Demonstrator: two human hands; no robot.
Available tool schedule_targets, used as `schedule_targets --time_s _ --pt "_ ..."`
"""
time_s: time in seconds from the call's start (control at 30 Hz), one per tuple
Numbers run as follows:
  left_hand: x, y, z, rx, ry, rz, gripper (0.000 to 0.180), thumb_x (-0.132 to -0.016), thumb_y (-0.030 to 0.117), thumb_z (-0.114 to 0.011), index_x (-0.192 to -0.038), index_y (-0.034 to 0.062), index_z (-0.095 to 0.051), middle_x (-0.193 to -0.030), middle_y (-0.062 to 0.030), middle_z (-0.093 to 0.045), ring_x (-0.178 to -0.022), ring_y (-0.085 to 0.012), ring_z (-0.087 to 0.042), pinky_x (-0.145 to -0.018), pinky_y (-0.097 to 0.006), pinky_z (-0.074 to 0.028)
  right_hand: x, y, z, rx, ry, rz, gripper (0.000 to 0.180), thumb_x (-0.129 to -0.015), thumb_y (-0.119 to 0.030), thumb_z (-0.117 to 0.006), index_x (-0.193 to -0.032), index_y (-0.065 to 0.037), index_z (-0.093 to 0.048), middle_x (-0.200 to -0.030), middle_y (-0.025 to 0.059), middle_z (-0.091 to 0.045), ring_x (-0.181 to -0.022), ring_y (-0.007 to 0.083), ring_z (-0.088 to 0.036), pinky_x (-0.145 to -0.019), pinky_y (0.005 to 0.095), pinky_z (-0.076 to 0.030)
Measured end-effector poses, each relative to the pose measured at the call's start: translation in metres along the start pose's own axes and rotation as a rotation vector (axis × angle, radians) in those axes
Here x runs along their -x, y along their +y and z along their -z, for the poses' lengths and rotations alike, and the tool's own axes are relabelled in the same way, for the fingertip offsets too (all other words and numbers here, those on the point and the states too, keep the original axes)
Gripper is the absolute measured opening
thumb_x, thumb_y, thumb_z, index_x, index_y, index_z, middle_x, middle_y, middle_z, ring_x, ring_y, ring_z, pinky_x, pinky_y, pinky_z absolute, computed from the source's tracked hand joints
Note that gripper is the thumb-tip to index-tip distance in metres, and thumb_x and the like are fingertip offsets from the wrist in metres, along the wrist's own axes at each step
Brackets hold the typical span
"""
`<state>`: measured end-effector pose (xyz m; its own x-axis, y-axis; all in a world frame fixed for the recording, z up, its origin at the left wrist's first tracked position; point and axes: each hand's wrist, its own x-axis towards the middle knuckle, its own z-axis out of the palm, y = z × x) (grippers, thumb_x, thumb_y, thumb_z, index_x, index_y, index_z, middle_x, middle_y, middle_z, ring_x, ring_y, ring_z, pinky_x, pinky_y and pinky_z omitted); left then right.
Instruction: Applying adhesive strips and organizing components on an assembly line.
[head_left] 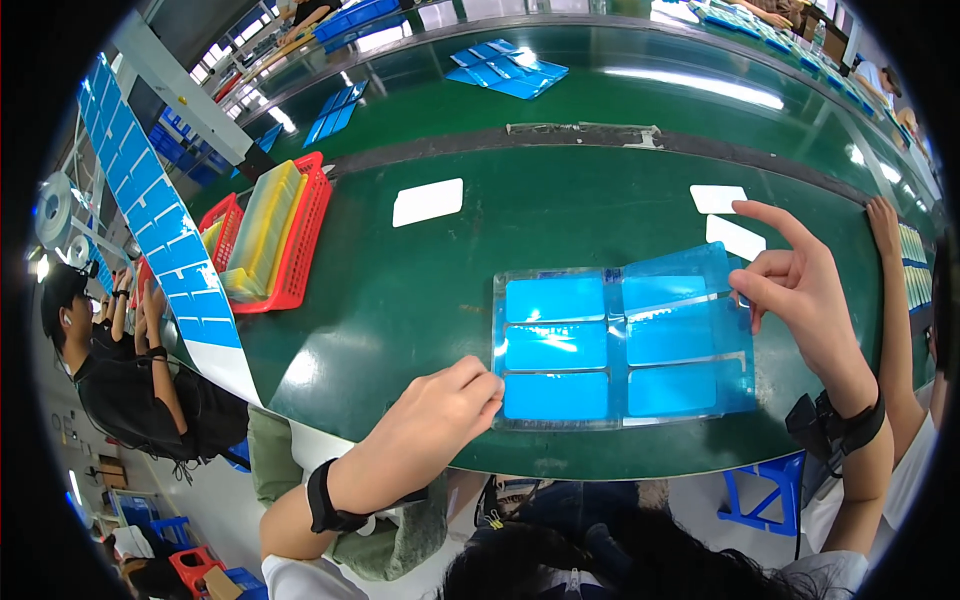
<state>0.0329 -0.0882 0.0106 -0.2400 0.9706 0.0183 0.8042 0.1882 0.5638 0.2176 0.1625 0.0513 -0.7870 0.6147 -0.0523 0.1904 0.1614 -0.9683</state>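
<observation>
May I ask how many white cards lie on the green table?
3: one card right of the red basket, two cards near the right hand. Others may be hidden.

My left hand point(448, 402) is palm down, fingers bunched, its forearm point(288, 528) slanting inward. My right hand point(808, 285) is raised, index finger extended, thumb close to the curled middle finger.

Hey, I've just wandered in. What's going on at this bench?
A person is handling a clear sheet with six blue panels on the green bench. The right hand pinches blue film slanting up at its upper right corner; the left hand is at its left edge. A red basket stands to the left, and white cards lie farther back.
</observation>
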Motion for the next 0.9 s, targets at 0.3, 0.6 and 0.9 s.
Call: schedule_targets --time_s 0.3,0.6,0.9 --pt "-0.013 0.014 0.012 -0.352 -0.220 -0.181 0.009 -0.071 0.002 -0.055 -0.078 -0.0019 -0.050 -0.078 -0.0128 -0.049 -0.076 -0.0265 -0.055 -0.062 -0.036 -0.046 0.000 0.040 0.022 0.838 0.128 0.248 0.050 -0.074 -0.006 -0.068 -0.118 0.003 -0.047 -0.076 0.0131 -0.064 -0.057 0.0227 -0.061 -0.054 0.0311 -0.049" --pt "-0.015 0.004 0.007 -0.457 -0.198 -0.524 0.022 -0.076 0.015 -0.058 -0.096 0.0069 -0.057 -0.099 -0.0050 -0.056 -0.097 -0.0168 -0.054 -0.088 -0.038 -0.041 0.032 0.042 -0.004 1.018 -0.506 0.894 0.024 -0.078 -0.027 -0.064 -0.084 -0.005 -0.056 -0.093 0.0055 -0.057 -0.089 0.0184 -0.054 -0.081 0.0341 -0.044" --pt "-0.043 0.013 0.000 -0.253 -0.162 -0.622 0.036 -0.075 0.027 -0.066 -0.103 0.0063 -0.057 -0.106 -0.0064 -0.056 -0.095 -0.0191 -0.056 -0.094 -0.041 -0.038 0.014 0.029 -0.027 0.901 -0.576 0.929 0.037 -0.078 -0.037 -0.064 -0.092 -0.003 -0.058 -0.097 0.0074 -0.058 -0.090 0.0196 -0.056 -0.087 0.0364 -0.043"
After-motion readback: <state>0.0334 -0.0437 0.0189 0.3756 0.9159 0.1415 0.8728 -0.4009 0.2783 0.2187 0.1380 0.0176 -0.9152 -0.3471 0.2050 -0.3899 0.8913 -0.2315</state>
